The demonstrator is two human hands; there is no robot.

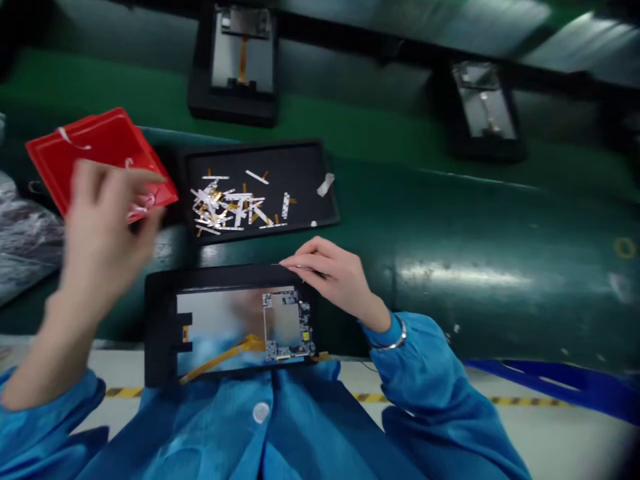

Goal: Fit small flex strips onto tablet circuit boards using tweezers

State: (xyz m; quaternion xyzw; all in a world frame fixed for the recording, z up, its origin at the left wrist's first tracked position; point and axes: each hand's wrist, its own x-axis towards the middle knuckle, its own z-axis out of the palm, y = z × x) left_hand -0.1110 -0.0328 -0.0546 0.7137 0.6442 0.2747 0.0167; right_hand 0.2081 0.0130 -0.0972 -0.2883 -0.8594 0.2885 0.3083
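Note:
My left hand (107,220) is over the near side of a red tray (110,137) that holds small white curled pieces. It is blurred, with the thumb and forefinger apart and the other fingers bent. My right hand (335,273) pinches a thin, small thing I cannot make out, at the far edge of an opened tablet (160,320). A green-and-silver circuit board (283,327) sits in the tablet's right part. From it an orange flat cable (225,355) runs down to the left across the silvery back.
A black tray (300,167) beyond the tablet holds many white strips with orange tabs. Two black holders with similar units, one left (245,60) and one right (485,107), stand on the green strip behind. A clear plastic bag (23,233) lies at far left.

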